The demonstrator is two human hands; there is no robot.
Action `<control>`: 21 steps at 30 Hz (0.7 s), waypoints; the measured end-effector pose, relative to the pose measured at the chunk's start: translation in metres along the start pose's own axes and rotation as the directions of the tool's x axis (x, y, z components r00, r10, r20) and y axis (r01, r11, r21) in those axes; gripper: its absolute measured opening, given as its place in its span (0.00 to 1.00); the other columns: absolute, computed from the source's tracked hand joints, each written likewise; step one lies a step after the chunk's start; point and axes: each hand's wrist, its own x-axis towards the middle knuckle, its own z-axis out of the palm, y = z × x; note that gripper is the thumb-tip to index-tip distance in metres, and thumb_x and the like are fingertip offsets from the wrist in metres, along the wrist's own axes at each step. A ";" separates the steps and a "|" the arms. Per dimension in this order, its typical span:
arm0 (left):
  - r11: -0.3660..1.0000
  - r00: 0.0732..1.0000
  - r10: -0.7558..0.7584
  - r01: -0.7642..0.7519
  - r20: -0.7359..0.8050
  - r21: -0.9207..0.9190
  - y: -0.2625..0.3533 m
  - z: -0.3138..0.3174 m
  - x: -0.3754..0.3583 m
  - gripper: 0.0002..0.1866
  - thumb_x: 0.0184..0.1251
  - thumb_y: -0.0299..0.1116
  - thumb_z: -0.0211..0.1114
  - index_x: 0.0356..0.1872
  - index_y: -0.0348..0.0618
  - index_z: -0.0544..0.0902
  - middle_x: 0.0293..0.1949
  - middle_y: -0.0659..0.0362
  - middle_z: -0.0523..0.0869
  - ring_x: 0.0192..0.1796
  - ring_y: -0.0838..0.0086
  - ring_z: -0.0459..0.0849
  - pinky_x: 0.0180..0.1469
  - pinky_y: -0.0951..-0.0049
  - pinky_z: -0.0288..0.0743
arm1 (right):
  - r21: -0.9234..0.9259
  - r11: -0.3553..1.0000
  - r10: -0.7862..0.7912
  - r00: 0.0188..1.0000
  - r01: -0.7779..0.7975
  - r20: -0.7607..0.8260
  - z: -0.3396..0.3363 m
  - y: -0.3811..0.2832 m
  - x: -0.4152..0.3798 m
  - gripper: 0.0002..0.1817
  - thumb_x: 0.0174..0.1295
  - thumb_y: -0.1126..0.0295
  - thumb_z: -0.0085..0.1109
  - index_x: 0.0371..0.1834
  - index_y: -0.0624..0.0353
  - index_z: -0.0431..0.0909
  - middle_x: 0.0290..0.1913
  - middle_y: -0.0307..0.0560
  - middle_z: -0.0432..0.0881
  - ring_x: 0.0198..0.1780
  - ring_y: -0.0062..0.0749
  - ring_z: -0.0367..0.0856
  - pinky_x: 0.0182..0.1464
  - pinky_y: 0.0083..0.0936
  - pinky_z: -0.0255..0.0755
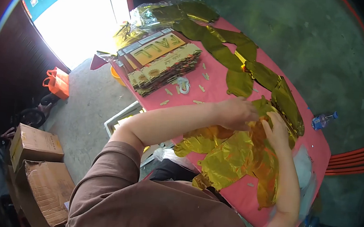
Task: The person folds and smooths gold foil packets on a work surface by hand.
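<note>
Crumpled gold foil (231, 151) lies over the near part of the pink table (217, 88), below both hands. My left hand (236, 113) is at the foil's upper edge, its fingers bent and pointing right; what they hold, if anything, is too small to make out. Close by on the right, my right hand (276, 130) touches the foil with thumb and forefinger apart. Flat olive-gold foil pieces (223, 52) stretch from the hands to the far end of the table. A coil of white string (183, 85) and several small pale tabs lie left of them.
Stacked printed cards (164, 70) and a FALL card (158, 50) stand at the table's left. Clear plastic bags (149, 16) lie behind. A bottle (324, 121) is beyond the right edge. Cardboard boxes (47, 188) and an orange bag (56, 83) are on the floor.
</note>
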 end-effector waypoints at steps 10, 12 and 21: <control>0.527 0.608 -0.794 0.680 0.008 0.509 -0.103 -0.185 -0.036 0.21 0.59 0.40 0.60 0.54 0.48 0.77 0.48 0.53 0.81 0.50 0.61 0.81 0.52 0.60 0.75 | 0.258 0.946 0.175 0.979 -0.197 0.106 0.026 -0.036 -0.054 0.25 0.66 0.63 0.47 0.66 0.60 0.62 0.70 0.55 0.58 0.71 0.46 0.54 0.71 0.36 0.45; 0.309 0.408 -0.904 0.830 -0.128 0.464 -0.146 -0.215 -0.059 0.20 0.60 0.39 0.58 0.54 0.49 0.77 0.48 0.53 0.81 0.51 0.60 0.80 0.52 0.60 0.74 | 0.159 0.976 0.139 0.987 -0.151 0.086 0.034 -0.037 -0.062 0.26 0.66 0.63 0.47 0.66 0.60 0.61 0.70 0.53 0.59 0.72 0.44 0.53 0.72 0.38 0.42; 0.137 0.272 -0.859 0.939 -0.433 0.317 -0.250 -0.264 -0.185 0.18 0.57 0.35 0.60 0.51 0.54 0.81 0.46 0.52 0.84 0.50 0.61 0.82 0.54 0.61 0.73 | 0.091 0.990 0.114 0.993 -0.112 -0.019 0.036 -0.048 -0.067 0.23 0.62 0.66 0.51 0.60 0.63 0.67 0.67 0.55 0.63 0.70 0.46 0.57 0.71 0.43 0.45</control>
